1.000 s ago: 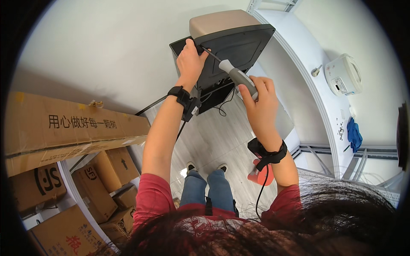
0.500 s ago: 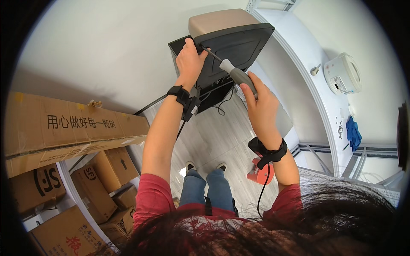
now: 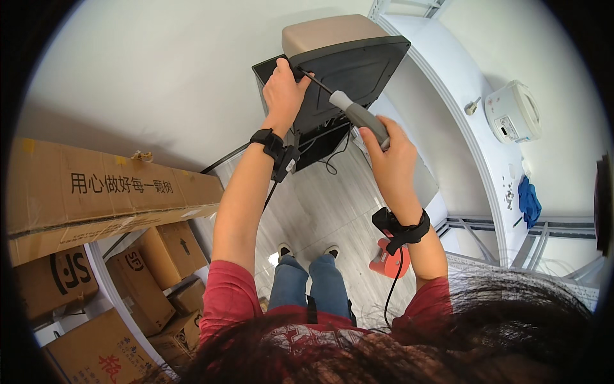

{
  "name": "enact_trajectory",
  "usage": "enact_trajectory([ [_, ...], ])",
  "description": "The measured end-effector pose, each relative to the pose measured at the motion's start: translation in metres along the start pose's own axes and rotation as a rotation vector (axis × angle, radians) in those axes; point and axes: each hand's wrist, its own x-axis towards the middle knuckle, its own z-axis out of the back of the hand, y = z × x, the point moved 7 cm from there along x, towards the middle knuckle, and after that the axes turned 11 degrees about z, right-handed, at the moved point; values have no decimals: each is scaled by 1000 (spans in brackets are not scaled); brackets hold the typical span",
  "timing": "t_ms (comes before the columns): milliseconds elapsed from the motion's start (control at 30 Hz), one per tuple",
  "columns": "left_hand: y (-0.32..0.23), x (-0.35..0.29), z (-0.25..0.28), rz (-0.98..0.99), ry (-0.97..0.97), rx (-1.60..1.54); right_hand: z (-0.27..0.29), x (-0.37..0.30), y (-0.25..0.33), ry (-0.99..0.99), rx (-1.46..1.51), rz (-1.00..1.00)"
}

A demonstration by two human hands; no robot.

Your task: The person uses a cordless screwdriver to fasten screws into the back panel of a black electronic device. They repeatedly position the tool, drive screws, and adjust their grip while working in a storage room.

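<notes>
My right hand [image 3: 393, 163] is closed round the grey handle of a screwdriver [image 3: 360, 117]. Its dark shaft slants up to the left and meets a black panel [image 3: 352, 80] near the panel's upper left corner. My left hand [image 3: 283, 93] grips that corner, its thumb beside the shaft near the tip. What the tip touches is hard to make out. The panel is tilted, with a rounded brown cushion-like part [image 3: 336, 32] on its far side. Below it stands a black frame or box [image 3: 323, 146], partly hidden, with loose cables.
A white shelf [image 3: 441, 70] curves along the right, bearing a white rice cooker [image 3: 511, 112], a blue cloth [image 3: 529, 201] and small dark bits. Cardboard boxes [image 3: 115, 185] fill the left side. A red object [image 3: 390, 259] is on the floor below my right wrist.
My right hand has shifted slightly on the screwdriver handle, and the handle sits a little lower and farther right. My left hand stays at the panel's corner.
</notes>
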Motion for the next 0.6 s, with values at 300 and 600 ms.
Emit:
enact_trajectory([
  [300, -2, -1, 0, -8, 6, -9, 0, 1, 10, -62, 39, 203],
  [600, -2, -1, -2, 8, 14, -5, -7, -3, -11, 150, 31, -102],
])
